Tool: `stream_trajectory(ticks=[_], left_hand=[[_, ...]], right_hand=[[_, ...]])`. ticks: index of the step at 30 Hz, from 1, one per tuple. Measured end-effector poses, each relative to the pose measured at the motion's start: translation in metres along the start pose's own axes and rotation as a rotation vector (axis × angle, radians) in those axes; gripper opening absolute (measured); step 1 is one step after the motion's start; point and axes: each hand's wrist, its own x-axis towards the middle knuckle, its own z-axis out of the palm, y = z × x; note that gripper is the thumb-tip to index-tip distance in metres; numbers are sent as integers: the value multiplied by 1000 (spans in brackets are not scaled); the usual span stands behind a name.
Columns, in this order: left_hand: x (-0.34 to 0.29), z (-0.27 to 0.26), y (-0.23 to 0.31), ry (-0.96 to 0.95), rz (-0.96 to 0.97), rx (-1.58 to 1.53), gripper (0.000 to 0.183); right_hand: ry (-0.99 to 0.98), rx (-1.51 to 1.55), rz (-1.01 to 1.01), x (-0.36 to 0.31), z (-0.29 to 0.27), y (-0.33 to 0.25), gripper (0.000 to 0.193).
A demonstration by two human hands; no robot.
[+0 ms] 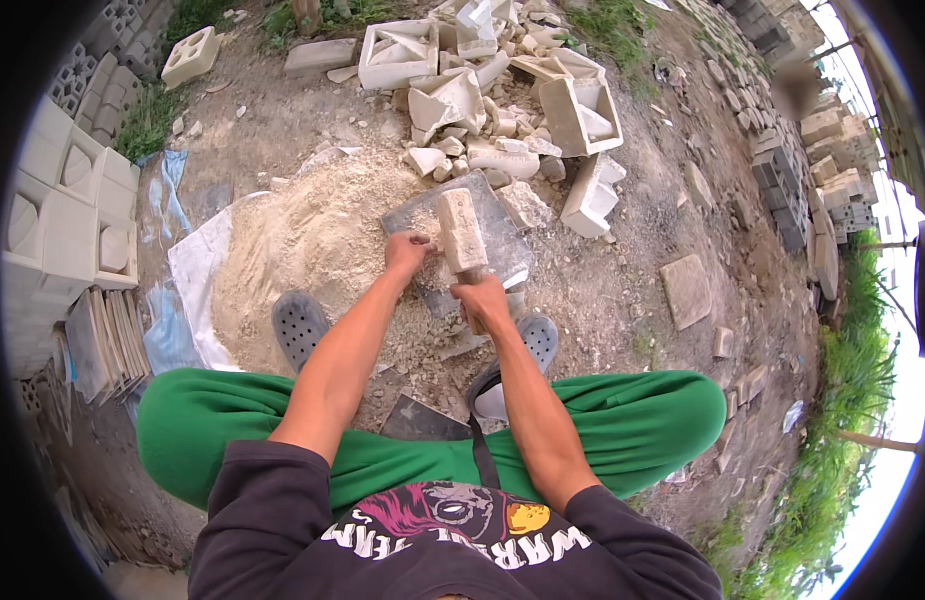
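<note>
My right hand [481, 302] is wrapped round the short handle of a mallet. The mallet's long, block-shaped head [462, 230] is coated in pale dust and stands out beyond my fist, over a dark flat slab [508, 235]. Beside the mallet head, my left hand [411, 252] is low over the slab's left part, its fingers drawn together. Whatever lies between them is too small to make out. Pale crumbs are scattered on the slab near that hand. A heap of sandy stone powder [303, 240] lies to the left, partly on a white sheet [201, 265].
Broken white moulded blocks [401, 52] and rubble are piled beyond the slab. White blocks [68, 215] and thin stacked boards [108, 335] stand at the left. A flat stone [687, 291] lies to the right. Grey clogs [300, 330] are on my feet, close to the powder.
</note>
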Motion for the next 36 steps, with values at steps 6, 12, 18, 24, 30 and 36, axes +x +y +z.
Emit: stream_trajectory(ticks=[6,12,18,24,30,36], left_hand=[[-2,2,21,-7,105,206,39],[-3,2,33,-36,420,624,34],[-20,0,35,-30,639,719,27],[-35,-4,21,-57,765,726,23],[-37,2,17,65,577,700,24],[-41,-3,7,140,657,620,22]], right_hand=[[-1,-30,111,-4,-10,6,23],[41,99,59,2,-20,3,20],[76,154,49,-3,-21,-9,19],[105,-55,-139,-9,-18,-30,20],[66,33,-84,-5,-1,1,22],[23,-358,-16,12,-5,13,27]])
